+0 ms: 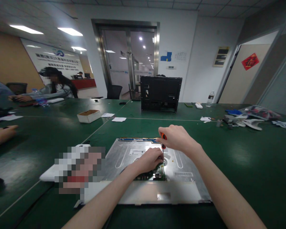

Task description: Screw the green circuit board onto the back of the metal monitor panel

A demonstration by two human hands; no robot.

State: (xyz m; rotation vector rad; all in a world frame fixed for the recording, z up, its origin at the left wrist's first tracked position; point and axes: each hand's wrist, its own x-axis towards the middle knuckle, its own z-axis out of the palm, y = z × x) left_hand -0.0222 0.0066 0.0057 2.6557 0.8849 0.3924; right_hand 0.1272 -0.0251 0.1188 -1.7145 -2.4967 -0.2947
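My right hand (175, 136) grips the orange and black handle of a screwdriver (164, 136), which stands nearly upright with its tip down. My left hand (149, 159) is closed beside the screwdriver's tip. Its fingertips are bunched at the shaft, and what they pinch is hidden. Beneath both hands lies a flat metal display panel (185, 184), back side up. A green circuit board (158, 174) sits on it, partly covered by my left hand and forearm. The screwdriver's tip meets the board's upper right corner area. A blue strip board (138, 140) runs along the panel's far edge.
A black monitor housing (160, 93) stands at the back. Left of it are a small open box (89, 116) and papers (119, 119). A white object (48, 171), partly pixelated, lies left of the panel. Bags and parts (259, 114) lie far right. Another person (58, 86) sits at left.
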